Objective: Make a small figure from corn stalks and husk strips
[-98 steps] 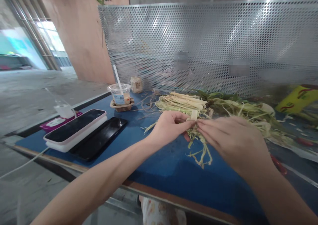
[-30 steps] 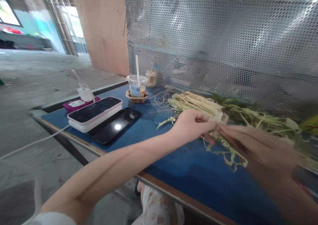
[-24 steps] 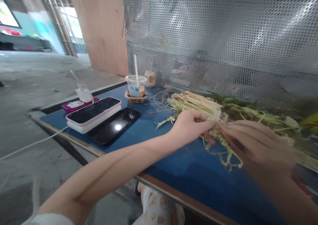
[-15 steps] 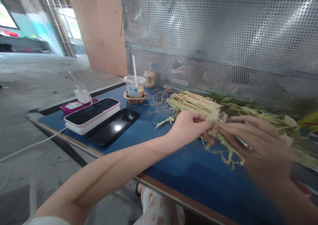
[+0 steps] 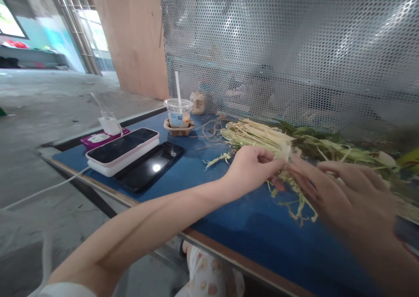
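A bundle of pale, yellow-green dried plant stalks point(image 5: 262, 133) lies on the blue tabletop, its gathered end toward me. My left hand point(image 5: 252, 168) is closed in a pinch on that gathered end, where a whitish strip point(image 5: 285, 150) shows. Against the same spot are the fingertips of my right hand point(image 5: 347, 201), thumb and forefinger together, the other fingers raised. Motion blurs this hand, and what lies between its fingertips is hidden. Curly thin shreds point(image 5: 299, 203) hang below the hands. More green and dry leaves point(image 5: 337, 146) spread behind the right hand.
On the left are a pink-edged phone on a white block point(image 5: 122, 150), a black phone point(image 5: 150, 166) and a purple-and-white power socket point(image 5: 98, 137). A plastic cup with a straw point(image 5: 178, 113) stands in a cardboard holder near a jar point(image 5: 197, 103). A perforated metal panel point(image 5: 278, 48) rises behind.
My right hand has shifted slightly right and its raised fingers have opened out more, with its fingertips still at the bundle's end. My left hand keeps its pinch.
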The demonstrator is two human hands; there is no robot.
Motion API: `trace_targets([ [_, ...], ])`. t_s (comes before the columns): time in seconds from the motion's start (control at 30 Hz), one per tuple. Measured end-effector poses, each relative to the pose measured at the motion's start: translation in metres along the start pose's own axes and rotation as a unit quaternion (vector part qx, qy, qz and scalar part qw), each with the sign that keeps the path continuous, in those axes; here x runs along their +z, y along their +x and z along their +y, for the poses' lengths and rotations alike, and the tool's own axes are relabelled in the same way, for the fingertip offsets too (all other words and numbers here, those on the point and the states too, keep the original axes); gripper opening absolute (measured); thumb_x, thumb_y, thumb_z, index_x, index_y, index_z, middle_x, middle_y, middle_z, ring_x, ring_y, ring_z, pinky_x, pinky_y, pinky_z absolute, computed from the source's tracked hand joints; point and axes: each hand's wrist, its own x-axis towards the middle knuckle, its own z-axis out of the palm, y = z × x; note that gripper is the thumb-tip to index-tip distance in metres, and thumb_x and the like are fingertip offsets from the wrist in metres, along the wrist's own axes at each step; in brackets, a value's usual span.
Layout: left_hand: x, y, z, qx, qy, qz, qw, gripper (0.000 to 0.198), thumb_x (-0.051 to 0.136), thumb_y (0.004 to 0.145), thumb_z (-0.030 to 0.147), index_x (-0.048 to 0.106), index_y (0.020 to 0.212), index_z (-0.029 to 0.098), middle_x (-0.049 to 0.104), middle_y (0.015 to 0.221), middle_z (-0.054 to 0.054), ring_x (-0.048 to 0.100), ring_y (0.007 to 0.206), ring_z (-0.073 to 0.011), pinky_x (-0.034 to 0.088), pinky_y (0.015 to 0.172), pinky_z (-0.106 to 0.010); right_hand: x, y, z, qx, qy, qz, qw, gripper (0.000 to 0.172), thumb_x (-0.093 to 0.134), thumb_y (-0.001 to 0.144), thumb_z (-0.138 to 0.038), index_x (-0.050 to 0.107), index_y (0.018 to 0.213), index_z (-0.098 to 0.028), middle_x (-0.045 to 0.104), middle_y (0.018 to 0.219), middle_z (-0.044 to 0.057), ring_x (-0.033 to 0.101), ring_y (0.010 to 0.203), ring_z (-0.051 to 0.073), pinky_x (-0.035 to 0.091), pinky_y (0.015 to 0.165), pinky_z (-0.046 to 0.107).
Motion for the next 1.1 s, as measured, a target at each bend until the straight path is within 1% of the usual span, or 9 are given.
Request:
trace_targets([
  [0.1,0.001,0.000,-0.001,0.015,0.009,0.001,1.000,0.022,0.053,0.074,0.031,0.051,0.059,0.015,0.054,0.044,0.003,0.057,0.045,-0.0094,0.025,0.037,-0.016,-0.001,-0.001,0.004,-0.059,0.033,0.009,0.998,0.048,0.065,0.068,-0.007,0.052,0.114,-0.010,0.070,0.074,0.008,0.056,0.069,0.023,0.042,0.066,0.037],
  [0.17,0.001,0.000,0.000,0.022,0.008,-0.007,1.000,0.021,0.053,0.075,0.030,0.051,0.060,0.015,0.055,0.046,0.002,0.057,0.045,-0.0091,0.027,0.038,-0.016,0.002,-0.005,0.006,-0.068,0.070,0.011,0.995,0.042,0.064,0.069,-0.009,0.053,0.110,-0.013,0.070,0.078,0.008,0.057,0.070,0.022,0.044,0.065,0.036],
  [0.27,0.000,0.000,0.002,0.030,0.007,-0.007,0.999,0.019,0.054,0.075,0.029,0.053,0.063,0.014,0.056,0.049,0.002,0.058,0.045,-0.0083,0.035,0.044,-0.016,0.007,-0.009,0.006,0.057,0.133,0.004,0.989,0.026,0.060,0.074,-0.014,0.058,0.100,-0.020,0.068,0.079,0.005,0.060,0.071,0.019,0.047,0.065,0.031],
  [0.37,0.000,-0.001,0.003,0.045,-0.002,-0.007,0.999,0.017,0.054,0.076,0.030,0.056,0.070,0.014,0.055,0.049,0.003,0.057,0.044,-0.0078,0.040,0.049,-0.017,0.008,-0.004,0.001,0.215,0.170,-0.027,0.961,0.011,0.055,0.079,-0.021,0.062,0.086,-0.022,0.067,0.077,0.005,0.062,0.075,0.019,0.048,0.064,0.030],
  [0.53,0.003,-0.006,0.006,0.096,-0.004,0.010,0.995,0.017,0.050,0.080,0.032,0.056,0.082,0.016,0.057,0.053,0.003,0.055,0.041,-0.0071,0.041,0.046,-0.017,0.000,0.009,-0.009,0.319,0.160,0.024,0.934,0.005,0.058,0.077,-0.023,0.062,0.078,-0.020,0.066,0.075,0.006,0.061,0.079,0.022,0.045,0.071,0.037],
  [0.67,0.004,-0.009,0.009,0.138,-0.003,0.025,0.990,0.036,0.053,0.079,0.028,0.038,0.111,0.024,0.058,0.065,0.006,0.053,0.038,-0.0061,0.041,0.044,-0.017,0.001,0.010,-0.008,0.370,0.187,0.037,0.909,0.007,0.061,0.074,-0.026,0.063,0.071,-0.020,0.064,0.073,0.005,0.061,0.081,0.022,0.046,0.071,0.036],
  [0.8,0.002,-0.009,0.012,0.185,0.085,0.001,0.979,0.008,0.045,0.084,0.024,0.047,0.091,0.022,0.055,0.074,0.004,0.055,0.044,-0.0040,0.044,0.051,-0.016,0.000,0.008,0.002,0.388,0.207,0.005,0.898,0.015,0.061,0.072,-0.033,0.066,0.064,-0.021,0.063,0.089,0.004,0.061,0.083,0.019,0.049,0.062,0.029],
  [0.97,-0.004,-0.007,0.016,0.212,0.143,-0.042,0.966,0.009,0.046,0.083,0.022,0.055,0.082,0.019,0.059,0.083,0.002,0.059,0.048,-0.0040,0.045,0.054,-0.015,-0.004,0.008,0.011,0.399,0.258,-0.045,0.879,0.021,0.059,0.073,-0.035,0.067,0.061,-0.019,0.063,0.096,0.004,0.060,0.060,0.012,0.046,0.045,0.022],
  [1.1,-0.006,-0.004,0.018,0.207,0.185,-0.039,0.960,0.011,0.051,0.081,0.020,0.062,0.080,0.018,0.066,0.072,0.003,0.062,0.051,-0.0056,0.046,0.056,-0.014,-0.005,0.007,0.011,0.436,0.303,-0.082,0.844,0.019,0.060,0.072,-0.034,0.065,0.063,-0.018,0.061,0.103,0.004,0.055,0.050,0.007,0.043,0.041,0.021],
])
